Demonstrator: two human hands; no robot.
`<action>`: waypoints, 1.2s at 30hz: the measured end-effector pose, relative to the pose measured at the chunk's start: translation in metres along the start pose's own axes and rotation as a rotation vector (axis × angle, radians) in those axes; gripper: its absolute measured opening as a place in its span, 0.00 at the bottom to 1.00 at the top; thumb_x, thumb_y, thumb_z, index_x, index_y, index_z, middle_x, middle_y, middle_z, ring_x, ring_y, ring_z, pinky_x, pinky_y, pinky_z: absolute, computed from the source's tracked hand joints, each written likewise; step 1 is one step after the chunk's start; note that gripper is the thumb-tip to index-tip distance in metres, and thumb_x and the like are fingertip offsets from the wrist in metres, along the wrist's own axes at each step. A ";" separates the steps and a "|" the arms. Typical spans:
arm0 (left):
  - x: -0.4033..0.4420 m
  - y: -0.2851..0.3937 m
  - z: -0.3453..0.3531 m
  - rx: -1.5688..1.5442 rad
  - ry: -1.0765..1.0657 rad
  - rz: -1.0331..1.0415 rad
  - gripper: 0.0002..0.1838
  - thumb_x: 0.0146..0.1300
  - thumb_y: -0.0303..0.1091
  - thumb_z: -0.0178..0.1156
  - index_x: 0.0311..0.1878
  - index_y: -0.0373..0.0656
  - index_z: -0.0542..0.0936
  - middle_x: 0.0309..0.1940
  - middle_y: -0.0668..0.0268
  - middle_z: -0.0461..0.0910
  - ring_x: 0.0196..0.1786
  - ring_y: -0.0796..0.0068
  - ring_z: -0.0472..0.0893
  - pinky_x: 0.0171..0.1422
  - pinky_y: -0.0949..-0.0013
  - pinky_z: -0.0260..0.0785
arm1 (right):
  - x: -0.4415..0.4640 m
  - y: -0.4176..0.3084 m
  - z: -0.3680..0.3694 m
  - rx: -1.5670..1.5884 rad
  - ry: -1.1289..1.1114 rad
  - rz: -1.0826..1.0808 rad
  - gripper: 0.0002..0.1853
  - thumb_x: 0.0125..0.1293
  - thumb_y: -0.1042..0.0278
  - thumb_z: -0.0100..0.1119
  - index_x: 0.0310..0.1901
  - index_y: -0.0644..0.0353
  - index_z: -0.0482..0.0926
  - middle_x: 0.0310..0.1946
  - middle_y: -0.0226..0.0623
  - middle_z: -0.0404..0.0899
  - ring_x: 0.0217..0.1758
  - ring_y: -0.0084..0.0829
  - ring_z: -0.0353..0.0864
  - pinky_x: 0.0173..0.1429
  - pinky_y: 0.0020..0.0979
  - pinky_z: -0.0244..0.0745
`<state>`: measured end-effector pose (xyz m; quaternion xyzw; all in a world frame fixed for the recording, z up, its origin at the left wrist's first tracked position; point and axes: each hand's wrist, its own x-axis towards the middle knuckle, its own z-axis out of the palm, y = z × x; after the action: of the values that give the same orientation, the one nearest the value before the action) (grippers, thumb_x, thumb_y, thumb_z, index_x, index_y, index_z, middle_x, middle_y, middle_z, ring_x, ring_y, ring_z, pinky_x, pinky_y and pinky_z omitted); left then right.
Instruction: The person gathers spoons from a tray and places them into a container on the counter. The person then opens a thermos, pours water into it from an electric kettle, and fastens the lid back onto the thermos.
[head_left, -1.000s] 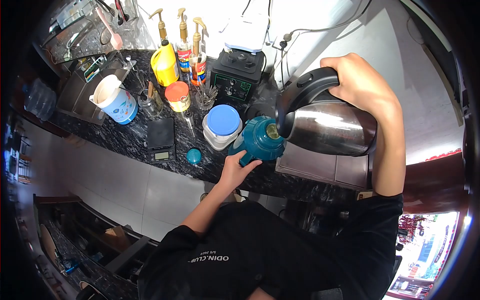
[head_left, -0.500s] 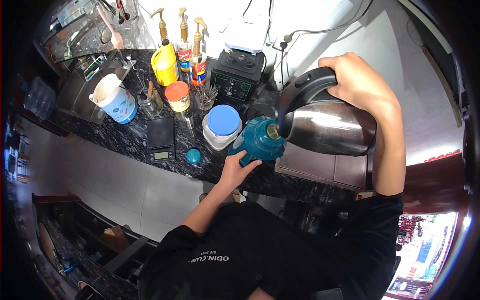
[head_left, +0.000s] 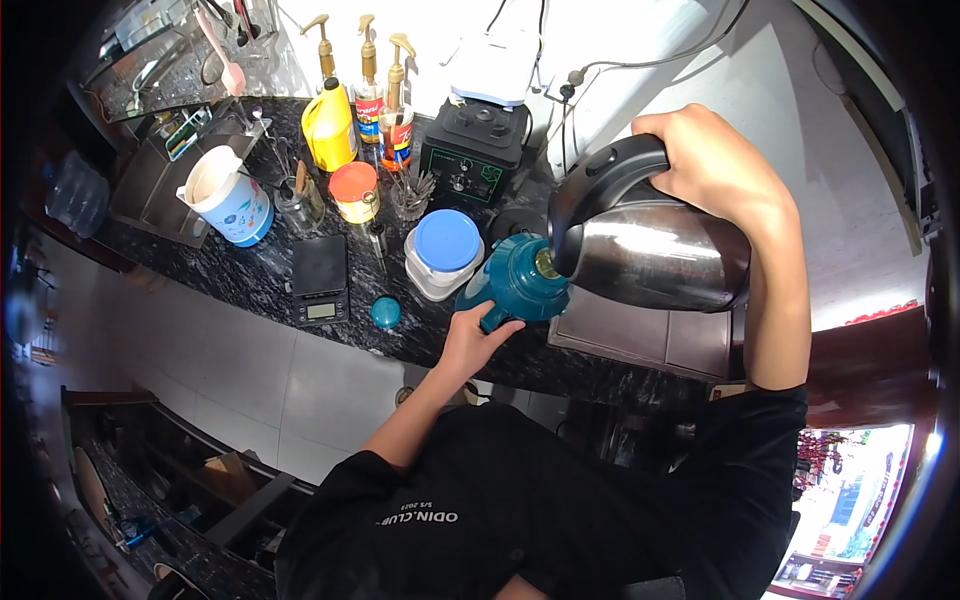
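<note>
My right hand is closed round the black handle of a steel electric kettle, which is held tilted. Its spout end meets the open mouth of a teal thermos flask on the counter; whether water is flowing I cannot make out. My left hand grips the flask's handle from the near side. A round teal cap lies on the counter to the left of the flask. Behind the flask stands a clear tub with a blue lid.
A black scale, a patterned pitcher, an orange-lidded tin and a yellow jug stand to the left. A black blender base is behind. Under the kettle lies a brown flat panel; a sink is far left.
The kettle and my right hand have shifted very slightly to the left. My left hand and the thermos flask stay in place.
</note>
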<state>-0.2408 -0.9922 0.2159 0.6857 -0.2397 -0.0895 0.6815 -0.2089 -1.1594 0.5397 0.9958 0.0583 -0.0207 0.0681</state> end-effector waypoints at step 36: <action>-0.004 -0.001 -0.003 0.067 -0.018 -0.119 0.15 0.54 0.28 0.67 0.22 0.38 0.69 0.15 0.76 0.60 0.21 0.88 0.57 0.24 0.78 0.53 | -0.139 0.131 0.209 1.239 0.379 0.420 0.12 0.51 0.80 0.58 0.39 0.65 0.74 0.29 0.25 0.74 0.35 0.16 0.69 0.41 0.21 0.66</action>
<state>-0.2424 -0.9876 0.2147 0.7204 -0.2075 -0.1279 0.6493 -0.3383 -1.3324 0.3569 0.8275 -0.1481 0.1380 -0.5237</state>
